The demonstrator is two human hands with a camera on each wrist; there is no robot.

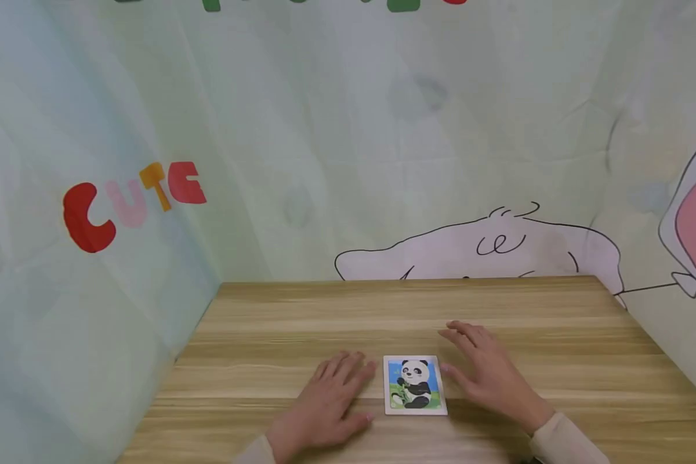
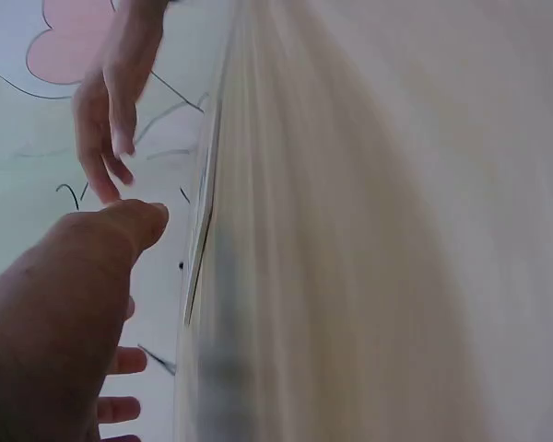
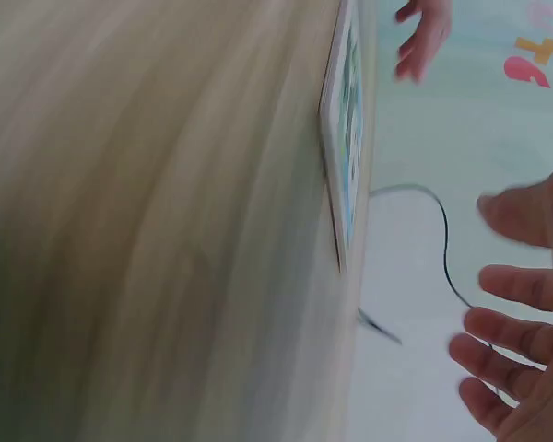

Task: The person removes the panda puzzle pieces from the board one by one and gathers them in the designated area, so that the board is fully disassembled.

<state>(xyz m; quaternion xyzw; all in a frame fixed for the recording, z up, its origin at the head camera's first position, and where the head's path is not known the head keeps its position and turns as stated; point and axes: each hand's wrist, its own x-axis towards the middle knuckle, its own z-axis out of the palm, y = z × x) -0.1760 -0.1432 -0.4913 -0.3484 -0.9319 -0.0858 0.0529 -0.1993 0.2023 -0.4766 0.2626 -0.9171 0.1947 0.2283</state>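
Observation:
A small white-framed panda picture board (image 1: 415, 385) lies flat on the wooden table (image 1: 301, 335) near its front edge. My left hand (image 1: 330, 399) rests palm down on the table just left of the board, fingers straight, apart from it. My right hand (image 1: 484, 370) hovers or rests just right of the board, fingers spread and empty. In the right wrist view the board (image 3: 344, 129) shows edge-on, with my right fingers (image 3: 507, 350) spread beside it and the left hand (image 3: 422, 37) beyond. The left wrist view shows my left hand (image 2: 64, 313) and the right hand (image 2: 111, 110) farther off.
Pale green printed cloth walls surround the table on three sides, with red and orange letters (image 1: 133, 200) on the left wall and a cartoon line drawing (image 1: 487, 248) at the back. Bare wood stretches behind the hands to the back edge.

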